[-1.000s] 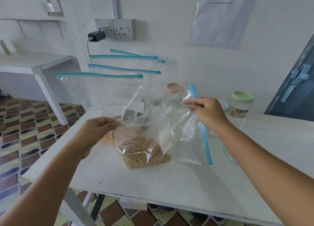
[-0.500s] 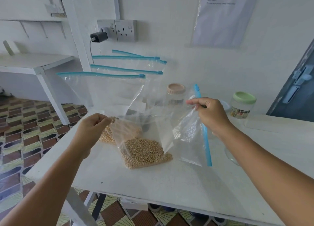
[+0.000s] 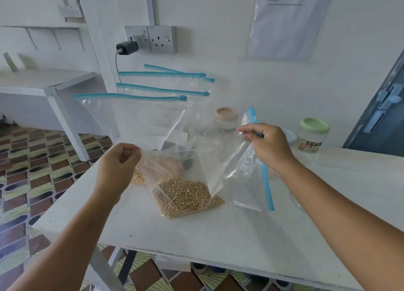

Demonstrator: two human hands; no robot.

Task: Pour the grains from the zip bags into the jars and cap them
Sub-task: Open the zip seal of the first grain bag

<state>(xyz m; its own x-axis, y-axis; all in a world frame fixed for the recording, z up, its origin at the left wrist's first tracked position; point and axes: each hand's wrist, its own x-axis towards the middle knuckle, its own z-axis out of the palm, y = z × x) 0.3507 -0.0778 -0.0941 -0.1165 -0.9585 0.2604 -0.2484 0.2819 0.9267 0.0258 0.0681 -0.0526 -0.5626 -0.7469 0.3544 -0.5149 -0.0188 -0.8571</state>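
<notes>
The left hand (image 3: pixel 119 164) was curled tight, pinching one corner of a clear zip bag (image 3: pixel 188 170), and the right hand (image 3: pixel 265 146) pinched the bag's other upper corner between thumb and forefinger, close by its blue zip strip (image 3: pixel 265 181), which hung down steeply towards the white table (image 3: pixel 218 231). Between the two hands the plastic was stretched, and the bag's lower end sagged onto the table with a heap of pale round grains (image 3: pixel 183 196) in it. How the bag's mouth stood could not be made out, for the film folded over itself and was see-through. Behind it, further zip bags (image 3: pixel 131 115) stood against the wall, their blue strips plain but their bodies overlapping, so their number was unsure; a second lot of yellower grains (image 3: pixel 137 178) showed only as a sliver past the left hand. A jar with a beige lid (image 3: pixel 226 121) was seen blurred through the plastic, a jar with a green lid (image 3: pixel 312 135) stood clear at the right, well apart from the grains, and a glass rim (image 3: pixel 295 201) peeped out under the right forearm, mostly hidden.
</notes>
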